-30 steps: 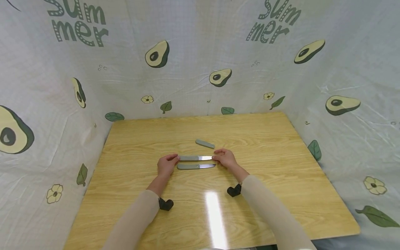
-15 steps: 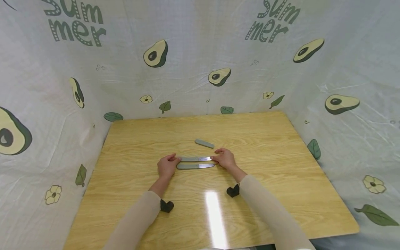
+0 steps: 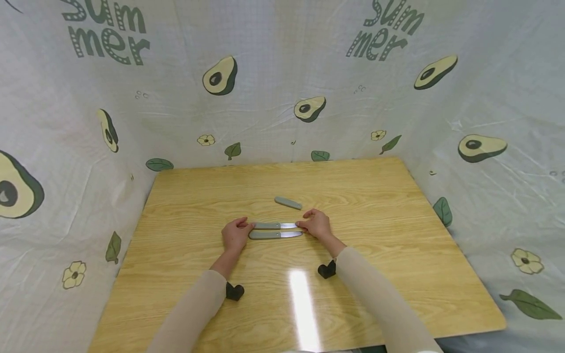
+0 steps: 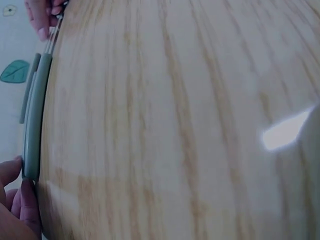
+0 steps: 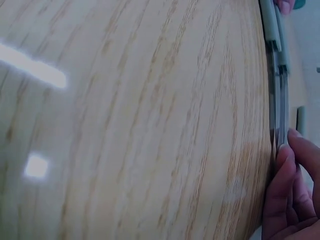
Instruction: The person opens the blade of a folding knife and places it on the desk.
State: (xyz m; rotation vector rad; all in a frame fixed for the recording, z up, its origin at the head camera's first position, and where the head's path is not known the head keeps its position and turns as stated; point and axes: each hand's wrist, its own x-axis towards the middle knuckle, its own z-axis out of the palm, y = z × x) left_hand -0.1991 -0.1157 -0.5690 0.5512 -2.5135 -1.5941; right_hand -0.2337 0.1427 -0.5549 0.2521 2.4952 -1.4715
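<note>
Two knives with grey-green handles lie side by side in the head view, blades pointing right. My left hand (image 3: 235,236) pinches the handle end of the farther knife (image 3: 267,226) between thumb and finger. At its other end my right hand (image 3: 317,225) pinches the blade tip, which the fingertips cover. The nearer knife (image 3: 266,235) lies parallel, just in front of it, its blade tip close below the right fingers. In the right wrist view, the thumb and index finger of the right hand (image 5: 292,190) close on the blade (image 5: 285,105).
Behind the knives lies a shorter grey-green piece like a folded knife or handle (image 3: 288,203), slightly slanted. All rest on a wood-grain table (image 3: 198,191) with a bright light reflection near its front. A curtain (image 3: 265,127) printed with avocados surrounds the back and sides.
Both hands have drawn the farther knife slightly toward the person, narrowing the gap to the nearer knife. The nearer knife and the shorter piece stay put.
</note>
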